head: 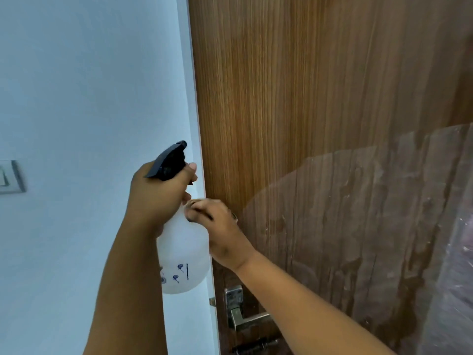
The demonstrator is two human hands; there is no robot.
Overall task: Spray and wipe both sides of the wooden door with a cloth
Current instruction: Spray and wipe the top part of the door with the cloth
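Soft, even daylight here, no hard shadows on the pale blue-white wall. Right of that wall, the brown wood-grain door shows a dull, milky sheen across its lower half, streaked and smeary. The door's edge bows, wide-angle distortion. Left of the door, the grey wall switch is smeared with blur; both hands look slightly soft.

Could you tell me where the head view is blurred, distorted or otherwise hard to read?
Head view: the right hand is motion-blurred, so its grip is unclear; wide-angle distortion bows the door edge; a translucent curved ghost veils the lower right; the spray bottle in the left hand is sharp.
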